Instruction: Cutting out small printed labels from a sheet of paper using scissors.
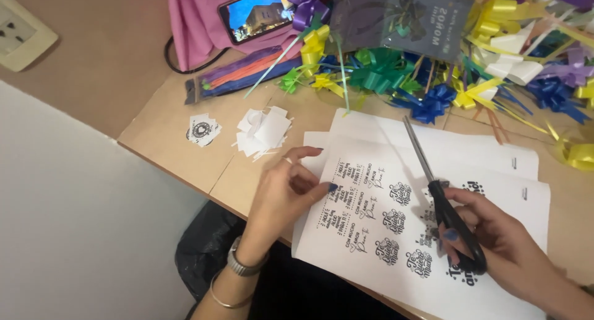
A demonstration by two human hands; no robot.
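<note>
In the head view, the left hand (286, 193) presses its fingers, held together and flat, on a white paper sheet printed with black lettered designs (396, 233) lying on the light brown wooden counter (167, 134). The right hand (504, 246) has its grip clamped on the black-handled metal scissors (442, 202), blades shut and resting across the sheet. Beside the left hand lie small white paper offcuts (263, 131). Coloured ribbon bows (383, 72) crowd the far edge, near a phone (257, 12).

Lit phone screen (257, 12) top centre — grey packet (402, 17) right.
</note>
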